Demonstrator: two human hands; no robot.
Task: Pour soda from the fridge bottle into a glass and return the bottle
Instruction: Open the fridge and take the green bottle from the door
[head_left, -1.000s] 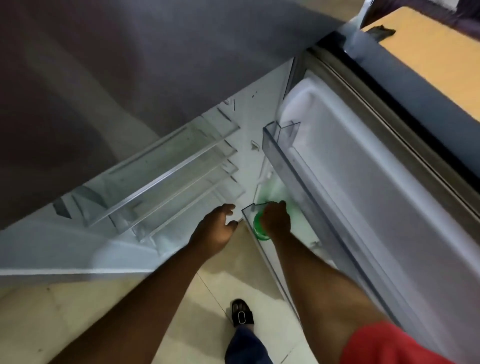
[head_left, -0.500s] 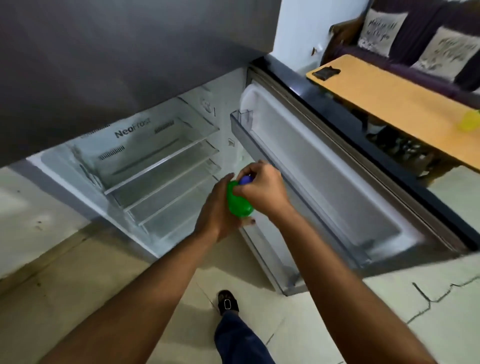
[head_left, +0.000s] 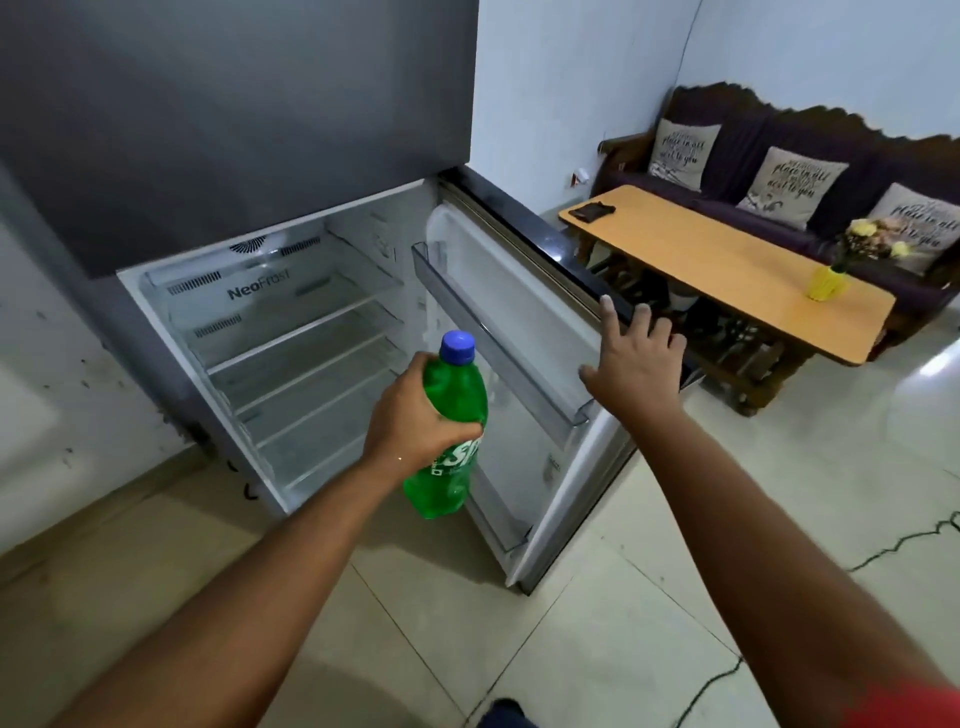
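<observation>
A green soda bottle (head_left: 453, 431) with a blue cap is upright in front of the open fridge (head_left: 291, 332), gripped around its upper body by my left hand (head_left: 415, 421). My right hand (head_left: 631, 358) is spread open, fingers apart, against the inner side of the open fridge door (head_left: 524, 332), near its top edge. The fridge shelves look bare. No glass is in view.
A long wooden table (head_left: 727, 265) stands to the right with a yellow vase of flowers (head_left: 828, 280) and a dark flat object (head_left: 589, 212) on it. Behind it is a dark sofa (head_left: 779, 150) with three cushions. The floor is pale tile.
The bottle came out of the lower door shelf in my right hand, passed to my left hand, and rose. My right hand let go and moved to the door. The view lifted.
</observation>
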